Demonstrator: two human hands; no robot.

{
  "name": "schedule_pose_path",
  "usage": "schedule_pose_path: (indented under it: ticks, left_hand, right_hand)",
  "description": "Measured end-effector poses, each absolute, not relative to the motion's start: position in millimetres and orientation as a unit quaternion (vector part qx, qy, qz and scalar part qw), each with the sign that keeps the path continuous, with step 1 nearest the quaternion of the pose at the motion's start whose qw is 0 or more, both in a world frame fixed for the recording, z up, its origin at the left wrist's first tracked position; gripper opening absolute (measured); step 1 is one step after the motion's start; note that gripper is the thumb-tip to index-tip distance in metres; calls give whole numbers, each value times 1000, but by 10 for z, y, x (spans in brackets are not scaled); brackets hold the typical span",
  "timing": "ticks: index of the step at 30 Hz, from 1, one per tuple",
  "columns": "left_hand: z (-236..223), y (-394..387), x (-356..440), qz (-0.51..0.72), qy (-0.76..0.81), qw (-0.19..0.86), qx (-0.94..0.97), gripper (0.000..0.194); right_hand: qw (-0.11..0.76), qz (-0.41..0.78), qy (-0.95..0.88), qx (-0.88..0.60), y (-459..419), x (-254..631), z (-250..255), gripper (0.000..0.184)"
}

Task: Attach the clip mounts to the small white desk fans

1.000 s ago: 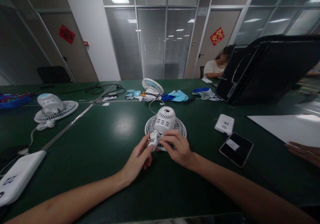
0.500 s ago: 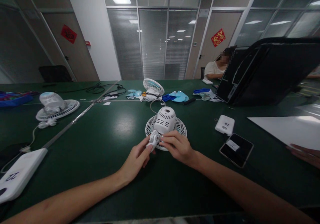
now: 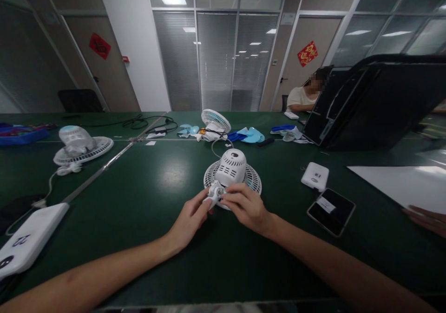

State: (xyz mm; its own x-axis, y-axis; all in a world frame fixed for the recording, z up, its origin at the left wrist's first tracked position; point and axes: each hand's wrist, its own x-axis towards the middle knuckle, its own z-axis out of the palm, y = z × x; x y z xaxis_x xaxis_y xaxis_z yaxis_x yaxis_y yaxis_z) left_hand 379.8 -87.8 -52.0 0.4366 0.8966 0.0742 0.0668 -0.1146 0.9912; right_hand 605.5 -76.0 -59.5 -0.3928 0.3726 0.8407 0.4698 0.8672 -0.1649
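From here I see the left hand's (image 3: 188, 220) fingers grasping a white clip (image 3: 215, 192); the right hand's (image 3: 251, 209) fingertips pinch at its side. Just beyond those 2 sets of fingers, the small fan (image 3: 231, 166) lies grille-down, probably light, stiff plastic, smooth; its rounded housing offers the safest hold, the thin grille looks breakable.

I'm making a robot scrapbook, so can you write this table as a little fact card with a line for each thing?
left hand: pinching the white clip of the middle fan
right hand: fingertips at the clip's side
middle fan: white, grille down on the green table
left fan: also grille down
far fan: grille tilted up
phone: dark screen, white label, beside a white power bank
big white box: near left, marked 22
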Motion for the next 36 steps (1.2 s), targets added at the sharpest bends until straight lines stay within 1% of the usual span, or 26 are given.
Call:
schedule_pose_path:
  ticks: [3, 6, 9, 14, 16, 21, 24, 29, 33, 36]
  left_hand:
    - [-531, -877, 3795, 382, 382, 558, 630, 59]
    - [-521, -891, 3785, 399, 385, 547, 628, 58]
    - [-512, -901, 3782, 384, 385, 545, 638, 57]
    - [-532, -891, 3803, 366, 370, 560, 645, 56]
    - [-539, -885, 3809, 375, 364, 568, 636, 59]
    - [-545, -871, 3804, 414, 366, 567, 611, 62]
    - [-558, -869, 3800, 410, 367, 573, 607, 62]
    - [-564, -880, 3806, 390, 375, 565, 623, 62]
    - [-547, -881, 3798, 392, 376, 548, 636, 61]
    - [-534, -881, 3784, 380, 374, 532, 658, 58]
  right_hand:
    - [494, -11, -818, -294, -759, 6060, -551, 23]
    - [506, -31, -813, -286, -747, 6066, -542, 20]
    - [502, -65, -820, -267, -734, 6071, -569, 24]
    - [492, -88, -819, -282, -746, 6072, -593, 30]
    - [490, -94, -814, -297, -767, 6054, -579, 28]
    - [510, -51, -793, -329, -803, 5975, -542, 19]
    - [496, -73, -807, -312, -790, 5971, -548, 18]
    - [433, -84, -860, -256, -765, 6031, -518, 31]
    - [430, -69, -867, -245, -764, 6039, -474, 43]
    - [428, -85, -866, -245, -762, 6034, -465, 46]
